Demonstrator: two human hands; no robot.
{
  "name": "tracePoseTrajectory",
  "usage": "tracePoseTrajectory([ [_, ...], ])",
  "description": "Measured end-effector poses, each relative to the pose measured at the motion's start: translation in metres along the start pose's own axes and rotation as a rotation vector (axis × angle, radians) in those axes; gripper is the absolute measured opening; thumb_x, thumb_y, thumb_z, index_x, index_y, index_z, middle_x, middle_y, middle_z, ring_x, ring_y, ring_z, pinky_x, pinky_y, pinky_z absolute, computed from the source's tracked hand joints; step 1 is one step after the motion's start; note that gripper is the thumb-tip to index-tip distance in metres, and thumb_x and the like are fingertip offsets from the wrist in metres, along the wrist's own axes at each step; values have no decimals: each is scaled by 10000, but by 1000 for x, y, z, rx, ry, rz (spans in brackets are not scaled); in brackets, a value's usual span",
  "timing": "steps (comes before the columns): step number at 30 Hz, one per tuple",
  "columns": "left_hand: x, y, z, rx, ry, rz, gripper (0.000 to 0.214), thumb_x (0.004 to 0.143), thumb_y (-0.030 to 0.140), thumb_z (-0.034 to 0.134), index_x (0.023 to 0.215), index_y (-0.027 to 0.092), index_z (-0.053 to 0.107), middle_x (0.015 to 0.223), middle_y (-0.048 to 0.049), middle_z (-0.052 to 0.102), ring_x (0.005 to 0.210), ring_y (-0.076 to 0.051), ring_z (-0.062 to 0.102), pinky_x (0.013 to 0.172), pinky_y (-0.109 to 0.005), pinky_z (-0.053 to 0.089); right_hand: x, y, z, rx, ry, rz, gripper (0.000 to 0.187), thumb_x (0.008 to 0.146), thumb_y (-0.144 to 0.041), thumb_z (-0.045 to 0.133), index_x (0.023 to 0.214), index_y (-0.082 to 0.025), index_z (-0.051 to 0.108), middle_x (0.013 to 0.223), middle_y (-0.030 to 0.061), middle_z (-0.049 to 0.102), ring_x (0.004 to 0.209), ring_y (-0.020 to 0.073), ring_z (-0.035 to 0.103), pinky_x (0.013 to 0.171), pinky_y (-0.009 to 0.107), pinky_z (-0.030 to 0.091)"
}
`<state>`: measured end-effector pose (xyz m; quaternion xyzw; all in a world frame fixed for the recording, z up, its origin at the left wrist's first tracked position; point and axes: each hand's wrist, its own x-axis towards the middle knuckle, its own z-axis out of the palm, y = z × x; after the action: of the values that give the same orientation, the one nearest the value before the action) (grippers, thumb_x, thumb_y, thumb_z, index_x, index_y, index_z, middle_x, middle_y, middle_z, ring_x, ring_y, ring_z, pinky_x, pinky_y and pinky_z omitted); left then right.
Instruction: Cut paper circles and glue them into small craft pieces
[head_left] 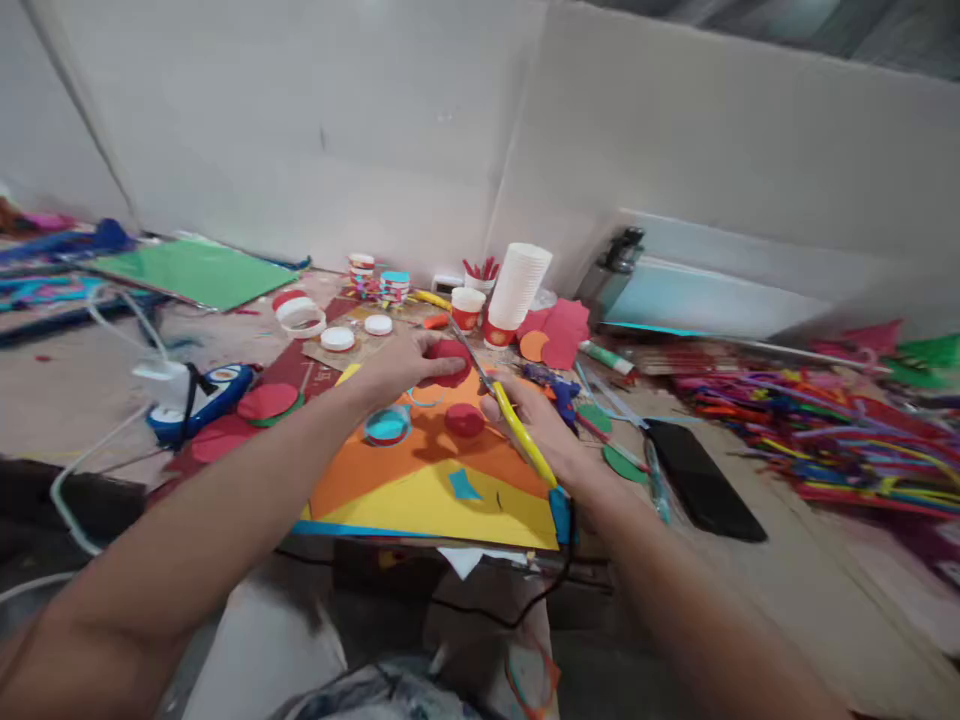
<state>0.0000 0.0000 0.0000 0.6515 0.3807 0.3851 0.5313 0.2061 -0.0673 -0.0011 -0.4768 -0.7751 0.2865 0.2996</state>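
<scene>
My left hand pinches a dark red disc above the stacked paper. My right hand grips a yellow-handled soldering iron, with a blue end, a black cord and a slim metal shaft. The shaft reaches up beside the disc's right edge; I cannot tell whether they touch. Below the hands, another red disc and a round piece with a blue centre lie on orange paper. A small blue scrap rests on the yellow paper.
White paper cups stand stacked behind my hands, near white lids. A blue glue gun lies right of my right hand, with a black phone beyond. Pipe cleaners fill the far right; red circles lie left.
</scene>
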Motion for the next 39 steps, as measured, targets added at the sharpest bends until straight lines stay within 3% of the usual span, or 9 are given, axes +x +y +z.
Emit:
tracePoseTrajectory([
  [5, 3, -7, -5, -14, -19, -10, 327, 695, 397, 784, 871, 133, 708, 774, -43, 685, 640, -99, 562, 549, -208, 375, 0, 1, 0, 19, -16, 44, 431, 888, -638, 465, 822, -212, 452, 702, -28, 422, 611, 112, 367, 539, 254, 267],
  [11, 7, -11, -1, -257, 108, -11, 427, 627, 451, 836, 867, 126, 698, 676, 1, 617, 496, -41, 435, 449, -184, 258, -1, 0, 2, 58, 17, 58, 439, 882, -661, 462, 845, -224, 441, 661, -42, 385, 559, 103, 348, 506, 243, 266],
  [15, 6, -9, 4, -347, 120, 20, 424, 615, 429, 855, 856, 131, 674, 720, -11, 649, 566, -66, 527, 500, -182, 366, 0, -2, 2, 94, 2, 53, 406, 901, -631, 464, 879, -227, 423, 677, -42, 411, 574, 103, 368, 521, 237, 305],
  [20, 5, -9, 7, -312, 40, 51, 434, 632, 456, 841, 833, 121, 653, 721, -49, 678, 552, -105, 577, 467, -207, 374, 0, -1, 2, 102, -20, 44, 399, 907, -621, 456, 891, -224, 418, 703, -38, 408, 589, 101, 357, 525, 235, 312],
  [39, 8, -17, 3, -284, 8, 67, 363, 666, 427, 827, 841, 133, 707, 736, -47, 699, 602, -96, 574, 575, -220, 432, 2, 1, 2, 69, -6, 25, 408, 892, -624, 460, 844, -220, 425, 725, -28, 395, 632, 116, 343, 537, 244, 284],
])
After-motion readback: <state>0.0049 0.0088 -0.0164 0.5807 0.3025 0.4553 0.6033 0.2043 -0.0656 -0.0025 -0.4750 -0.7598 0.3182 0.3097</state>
